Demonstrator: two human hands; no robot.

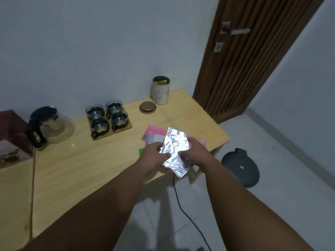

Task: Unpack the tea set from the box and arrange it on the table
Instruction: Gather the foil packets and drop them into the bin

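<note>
light wooden table (pixel 81 169) against wall. glass teapot (pixel 49 125), black lid and handle, toward left end. two wooden trays (pixel 125 129) side by side at back, carrying four glass cups (pixel 107 118). brown round lid (pixel 147 106) just beside open tin canister (pixel 160 90), far right corner. pink booklet (pixel 154 133) near right edge, green slip (pixel 141 152) beside it.

On your table (pixel 72 169), the teapot (pixel 49 125) stands far left, with the box (pixel 10 127) left of it. Four cups (pixel 107 118) sit on trays (pixel 126 128) to its right. Further right, at the back, a lid (pixel 147 106) lies just beside the tin (pixel 160 91). Papers (pixel 154 130) lie nearer you, by the right edge, under the foil packets (pixel 175 147) you hold.
</note>
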